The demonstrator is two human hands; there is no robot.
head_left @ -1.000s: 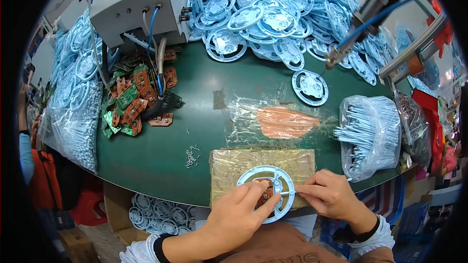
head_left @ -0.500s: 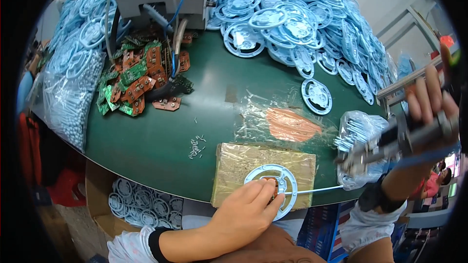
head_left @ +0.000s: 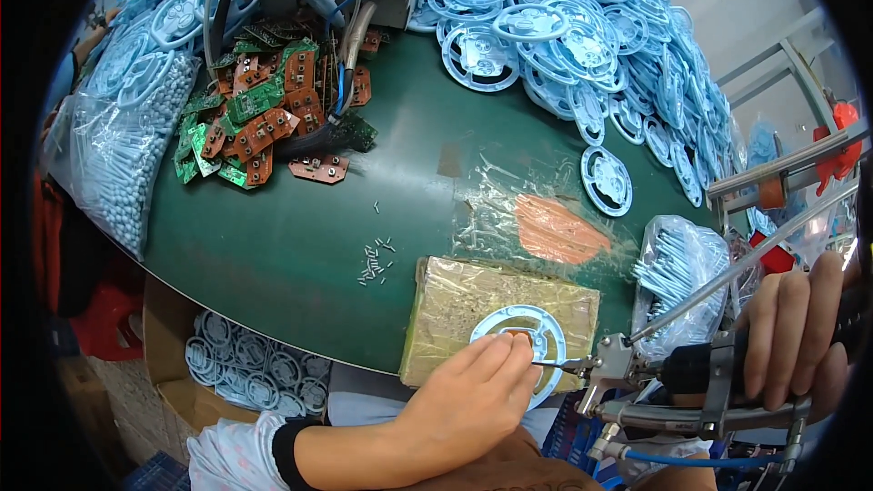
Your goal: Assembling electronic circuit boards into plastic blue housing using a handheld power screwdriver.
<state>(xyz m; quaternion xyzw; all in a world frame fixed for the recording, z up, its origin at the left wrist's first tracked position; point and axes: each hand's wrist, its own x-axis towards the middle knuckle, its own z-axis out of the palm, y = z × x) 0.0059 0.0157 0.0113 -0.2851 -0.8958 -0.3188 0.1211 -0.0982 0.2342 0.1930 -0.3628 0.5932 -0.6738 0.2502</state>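
Note:
A light blue plastic steering-wheel-shaped part rests on a tape-wrapped block at the table's front edge. My left hand presses on it, fingertips pinched together over a small orange circuit board, mostly hidden beneath them. At the right, my right hand is wrapped round the black body of a power screwdriver fixed to a jointed metal arm. Its thin bit points left, with the tip close to my left fingertips. Whether the tip touches a screw cannot be seen.
Small screws lie left of the block. A heap of circuit boards sits at the back left, beside a bag of blue sticks. Blue plastic parts pile up at the back right. Another stick bag stands near the screwdriver.
My right hand has brought the screwdriver down and left, up to the blue part. My left hand stays on the part. The view has shifted slightly.

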